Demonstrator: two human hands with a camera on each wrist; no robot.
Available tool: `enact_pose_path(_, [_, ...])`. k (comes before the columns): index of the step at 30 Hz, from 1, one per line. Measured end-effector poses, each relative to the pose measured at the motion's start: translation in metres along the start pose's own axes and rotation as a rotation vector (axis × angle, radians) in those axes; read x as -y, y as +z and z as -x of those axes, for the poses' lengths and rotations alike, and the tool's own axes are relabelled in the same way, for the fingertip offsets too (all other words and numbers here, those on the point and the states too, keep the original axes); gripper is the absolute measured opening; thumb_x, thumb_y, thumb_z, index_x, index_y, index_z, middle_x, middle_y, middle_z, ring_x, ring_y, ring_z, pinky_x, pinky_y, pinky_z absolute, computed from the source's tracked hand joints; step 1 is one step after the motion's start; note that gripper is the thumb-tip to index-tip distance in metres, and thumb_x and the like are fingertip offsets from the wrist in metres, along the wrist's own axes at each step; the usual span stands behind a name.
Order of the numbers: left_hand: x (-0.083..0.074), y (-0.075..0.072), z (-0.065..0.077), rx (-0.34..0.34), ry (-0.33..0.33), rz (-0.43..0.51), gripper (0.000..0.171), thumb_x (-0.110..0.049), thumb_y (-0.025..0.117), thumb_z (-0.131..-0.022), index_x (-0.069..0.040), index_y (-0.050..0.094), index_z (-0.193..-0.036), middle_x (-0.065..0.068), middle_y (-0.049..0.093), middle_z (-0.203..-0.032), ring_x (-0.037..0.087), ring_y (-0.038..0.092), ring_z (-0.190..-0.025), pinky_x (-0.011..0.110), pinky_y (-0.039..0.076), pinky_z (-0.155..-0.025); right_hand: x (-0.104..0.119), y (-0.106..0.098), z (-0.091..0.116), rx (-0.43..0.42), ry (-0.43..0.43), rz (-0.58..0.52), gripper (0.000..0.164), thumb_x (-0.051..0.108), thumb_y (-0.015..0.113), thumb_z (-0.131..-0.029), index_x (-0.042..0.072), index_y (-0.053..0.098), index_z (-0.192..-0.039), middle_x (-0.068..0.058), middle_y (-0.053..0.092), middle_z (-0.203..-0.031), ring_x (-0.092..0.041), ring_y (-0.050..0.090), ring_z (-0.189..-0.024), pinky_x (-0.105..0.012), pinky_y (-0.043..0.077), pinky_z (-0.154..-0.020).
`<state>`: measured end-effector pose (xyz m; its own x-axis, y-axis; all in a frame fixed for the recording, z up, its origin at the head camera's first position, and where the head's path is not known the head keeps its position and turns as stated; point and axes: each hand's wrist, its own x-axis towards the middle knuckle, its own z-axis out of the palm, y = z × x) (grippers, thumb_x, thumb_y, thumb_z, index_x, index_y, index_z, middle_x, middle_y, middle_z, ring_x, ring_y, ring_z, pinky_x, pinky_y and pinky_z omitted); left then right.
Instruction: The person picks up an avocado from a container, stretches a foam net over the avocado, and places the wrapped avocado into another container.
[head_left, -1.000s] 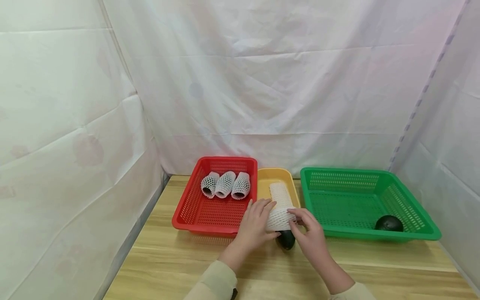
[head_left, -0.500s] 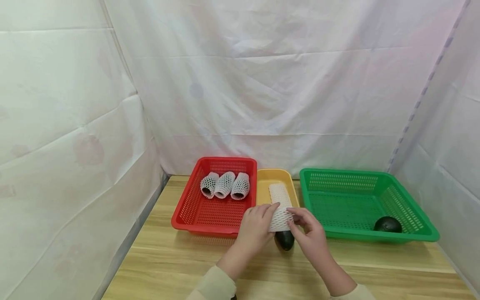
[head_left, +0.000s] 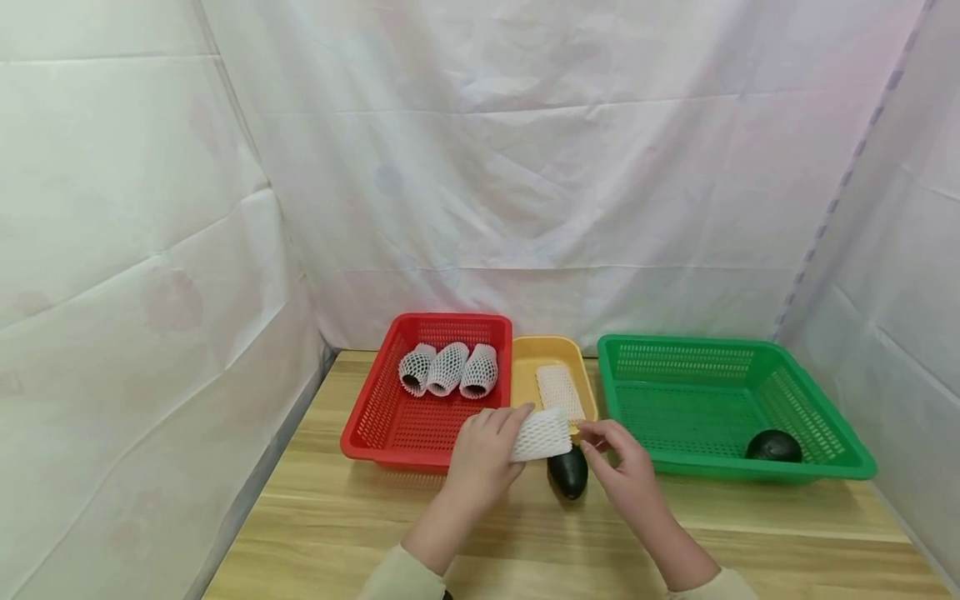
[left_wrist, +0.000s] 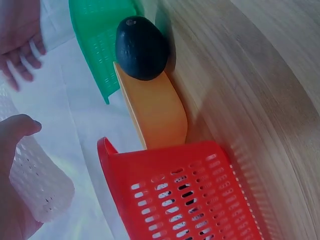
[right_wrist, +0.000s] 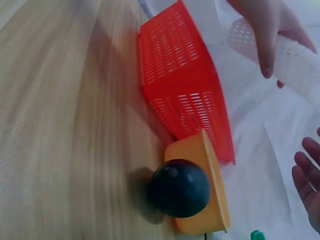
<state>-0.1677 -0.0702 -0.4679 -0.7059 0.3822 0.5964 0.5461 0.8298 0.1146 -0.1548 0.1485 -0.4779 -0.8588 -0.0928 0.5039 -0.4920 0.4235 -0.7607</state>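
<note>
My left hand [head_left: 480,458] grips a white foam net sleeve [head_left: 543,435], held up over the near end of the yellow tray. The left wrist view shows the thumb laid across the net [left_wrist: 42,182]. To its right my right hand [head_left: 622,471] holds nothing, its fingers apart from the sleeve and loosely bent. A dark avocado [head_left: 568,475] lies bare on the table between the hands, right by the tray's near edge. Another white foam net [head_left: 558,390] lies flat in the yellow tray [head_left: 531,354].
At the left a red basket [head_left: 429,457] contains three dark fruits in foam nets [head_left: 448,368]. A green basket [head_left: 742,469] stands at the right with one dark avocado [head_left: 774,447] in its near right corner. White cloth [head_left: 525,183] hangs behind and on both sides.
My left hand has moved left with the foam net, off the right hand's fingers. More of the avocado and of the net in the tray shows now. The right hand has barely moved.
</note>
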Motion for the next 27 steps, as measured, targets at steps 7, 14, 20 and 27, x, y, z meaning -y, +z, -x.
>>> enact_pose_path(7, [0.006,-0.008,0.003,0.051,-0.028,-0.022,0.07,-0.021,0.085,-0.072,-0.017,0.054,-0.135,0.002,0.066,-0.112,0.021,0.06,-0.098,0.037,0.049,-0.08,-0.017,0.012,0.006,0.176,0.076,0.251,0.018,0.007,0.073,-0.086,0.013,0.071,-0.102,0.005,0.064,-0.097,-0.014,0.059,-0.09,-0.035,0.052,-0.073])
enact_pose_path(14, [0.012,-0.016,0.005,0.131,-0.066,-0.041,0.074,-0.023,0.085,-0.074,-0.018,0.051,-0.139,0.002,0.065,-0.114,0.022,0.058,-0.101,0.039,0.049,-0.082,-0.033,0.023,0.011,0.28,0.124,0.483,0.021,0.017,0.076,-0.084,0.011,0.07,-0.104,-0.003,0.062,-0.104,-0.024,0.056,-0.102,-0.042,0.05,-0.083])
enact_pose_path(20, [0.015,-0.017,0.008,0.082,-0.044,-0.037,0.07,-0.022,0.085,-0.072,-0.017,0.054,-0.135,0.002,0.065,-0.11,0.021,0.06,-0.096,0.037,0.05,-0.079,-0.051,0.03,0.015,0.277,0.151,0.536,0.025,0.016,0.079,-0.082,0.01,0.071,-0.105,-0.006,0.06,-0.107,-0.026,0.057,-0.1,-0.04,0.051,-0.08])
enact_pose_path(27, [0.014,-0.015,0.012,0.12,-0.061,-0.043,0.071,-0.024,0.085,-0.074,-0.018,0.053,-0.136,0.002,0.064,-0.111,0.021,0.059,-0.097,0.037,0.05,-0.08,-0.064,0.033,0.011,0.291,0.292,0.44,0.046,0.016,0.081,-0.08,0.004,0.065,-0.122,-0.005,0.051,-0.101,-0.021,0.054,-0.089,-0.041,0.05,-0.079])
